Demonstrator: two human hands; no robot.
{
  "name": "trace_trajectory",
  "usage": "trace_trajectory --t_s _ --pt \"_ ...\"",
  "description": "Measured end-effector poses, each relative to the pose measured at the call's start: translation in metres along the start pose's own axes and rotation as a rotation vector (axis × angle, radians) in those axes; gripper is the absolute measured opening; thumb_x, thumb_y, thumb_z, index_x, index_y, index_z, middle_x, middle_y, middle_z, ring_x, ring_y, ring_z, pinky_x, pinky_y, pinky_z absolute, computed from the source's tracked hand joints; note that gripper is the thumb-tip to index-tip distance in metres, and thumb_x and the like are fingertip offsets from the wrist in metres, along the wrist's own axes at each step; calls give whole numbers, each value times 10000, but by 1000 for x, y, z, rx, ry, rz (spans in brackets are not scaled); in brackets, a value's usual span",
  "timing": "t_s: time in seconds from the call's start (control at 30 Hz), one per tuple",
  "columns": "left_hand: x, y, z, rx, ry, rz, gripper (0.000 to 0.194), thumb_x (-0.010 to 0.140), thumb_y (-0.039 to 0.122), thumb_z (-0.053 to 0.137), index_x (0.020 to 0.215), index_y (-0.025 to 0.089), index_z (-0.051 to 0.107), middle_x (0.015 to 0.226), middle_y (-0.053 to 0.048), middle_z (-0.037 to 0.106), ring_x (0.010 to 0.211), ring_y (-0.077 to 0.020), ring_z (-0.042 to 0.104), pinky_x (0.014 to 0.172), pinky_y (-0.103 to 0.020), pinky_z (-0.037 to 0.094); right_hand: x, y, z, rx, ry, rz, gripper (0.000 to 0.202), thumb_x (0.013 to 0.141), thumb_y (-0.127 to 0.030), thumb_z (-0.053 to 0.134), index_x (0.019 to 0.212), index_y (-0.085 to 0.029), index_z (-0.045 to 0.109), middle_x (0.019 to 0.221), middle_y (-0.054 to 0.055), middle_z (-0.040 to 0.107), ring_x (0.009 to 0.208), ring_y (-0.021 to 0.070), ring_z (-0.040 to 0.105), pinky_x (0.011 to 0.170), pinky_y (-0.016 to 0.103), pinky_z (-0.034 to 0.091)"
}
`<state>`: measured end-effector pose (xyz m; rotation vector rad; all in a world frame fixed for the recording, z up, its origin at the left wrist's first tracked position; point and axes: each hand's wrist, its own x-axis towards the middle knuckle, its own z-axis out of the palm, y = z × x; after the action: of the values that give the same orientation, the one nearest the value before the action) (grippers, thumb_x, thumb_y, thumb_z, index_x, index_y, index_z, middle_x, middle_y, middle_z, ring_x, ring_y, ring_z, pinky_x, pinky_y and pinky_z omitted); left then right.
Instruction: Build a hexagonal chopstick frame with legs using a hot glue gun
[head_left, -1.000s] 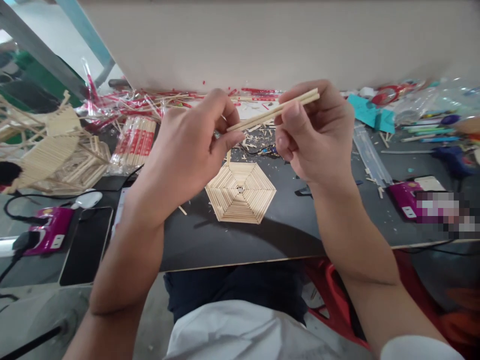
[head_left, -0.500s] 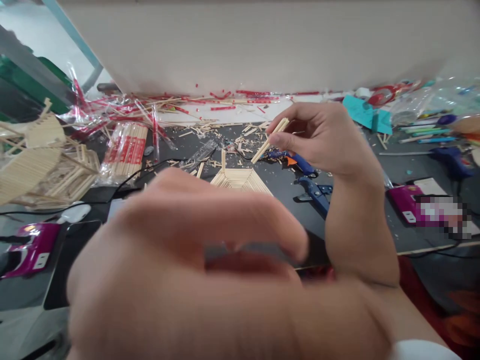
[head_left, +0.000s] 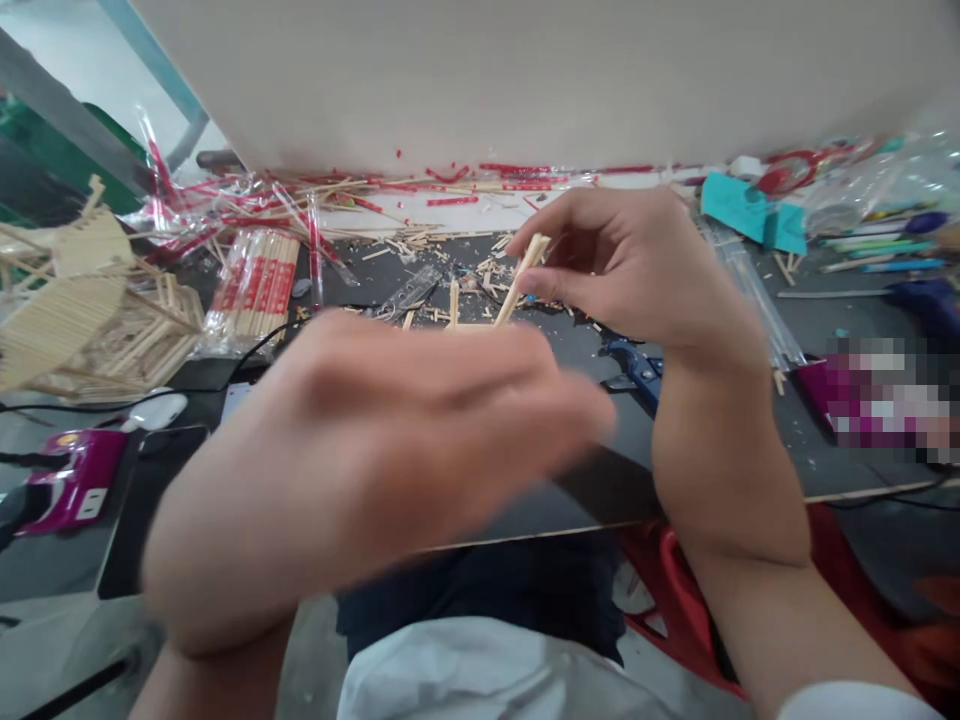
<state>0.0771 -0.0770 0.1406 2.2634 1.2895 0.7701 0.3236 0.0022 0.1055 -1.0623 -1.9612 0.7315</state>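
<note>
In the head view my right hand [head_left: 630,255] pinches a small bunch of short wooden sticks [head_left: 523,275] between thumb and fingers, tilted above the dark table. My left hand [head_left: 390,430] is large and close in the foreground, below and to the left of the right hand. Motion smears its fingers, so I cannot make out whether they hold anything. Behind it, a wooden stick frame [head_left: 474,326] is mostly hidden; only its top edge and one upright stick [head_left: 454,303] show. A blue hand cutter [head_left: 637,373] lies beside my right forearm, partly covered by it.
A larger stick-built model [head_left: 67,320] and a pack of wrapped chopsticks [head_left: 255,285] occupy the left. Stick offcuts [head_left: 491,275] and red wrappers [head_left: 454,201] litter the back. A black phone [head_left: 154,510] and purple power strip [head_left: 79,480] lie front left; cords cross the table.
My left hand has pulled back from the camera, uncovering the table edge and my lap, and now covers most of the stick frame. The bunch in my right hand stands a little steeper.
</note>
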Motion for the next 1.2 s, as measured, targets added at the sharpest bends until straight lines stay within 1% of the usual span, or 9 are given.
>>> trace_trajectory --t_s 0.07,0.2,0.5,0.6,0.7,0.8,0.87,1.0,1.2 --pt "27 -5 1 232 123 280 182 1033 361 585 1057 371 765 807 12 724 685 -184 659 707 -333 549 1 1 4 -31 -21 -56 127 874 -311 807 911 -254 700 788 -9 692 649 151 596 583 320 438" --pt "64 -29 23 188 84 232 329 1012 263 609 1331 278 688 1038 -35 758 885 -206 708 815 -321 566 2 4 12 -103 -83 -55 188 885 -293 778 860 -262 593 718 -37 616 626 147 544 589 331 411" --pt "75 -43 38 1 123 212 88 906 215 700 938 227 781 834 23 760 709 -135 676 815 -298 557 1 0 20 114 -47 58 421 834 -404 868 1014 -278 509 815 -43 705 734 160 660 682 313 511" --pt "77 -48 37 -47 112 133 65 877 224 697 906 220 756 804 26 767 712 -140 708 823 -294 571 -3 24 13 9 4 96 406 830 -461 863 1046 -259 585 1020 39 749 940 216 710 794 355 557" --pt "79 -52 34 -48 113 97 69 880 265 693 890 210 735 818 20 771 758 -145 728 799 -273 575 -17 81 2 -360 201 254 397 872 -538 795 1037 -211 642 1127 150 711 1067 323 681 953 513 540" --pt "78 -53 29 -3 121 103 65 875 275 709 859 215 731 796 25 763 745 -145 711 801 -277 575 -34 137 -2 -639 317 486 590 791 -591 849 1092 -118 664 1254 290 620 1279 492 560 1081 685 415" --pt "77 -51 26 33 98 119 70 867 291 734 845 225 735 792 21 764 740 -162 700 827 -307 577 -41 156 0 -699 300 628 730 780 -561 865 1227 -34 630 1340 348 553 1344 526 505 1117 674 383" --pt "75 -48 21 100 6 99 116 899 364 714 856 259 735 817 16 778 773 -196 693 901 -362 565 -42 150 4 -768 242 832 814 881 -516 765 1369 87 518 1391 402 529 1423 501 448 1176 581 368" --pt "75 -49 25 169 -11 127 71 891 298 732 864 233 739 776 10 762 723 -175 675 808 -344 526 -42 142 2 -804 49 792 470 915 -409 679 1176 -18 669 1169 312 680 1362 480 505 1123 570 435"
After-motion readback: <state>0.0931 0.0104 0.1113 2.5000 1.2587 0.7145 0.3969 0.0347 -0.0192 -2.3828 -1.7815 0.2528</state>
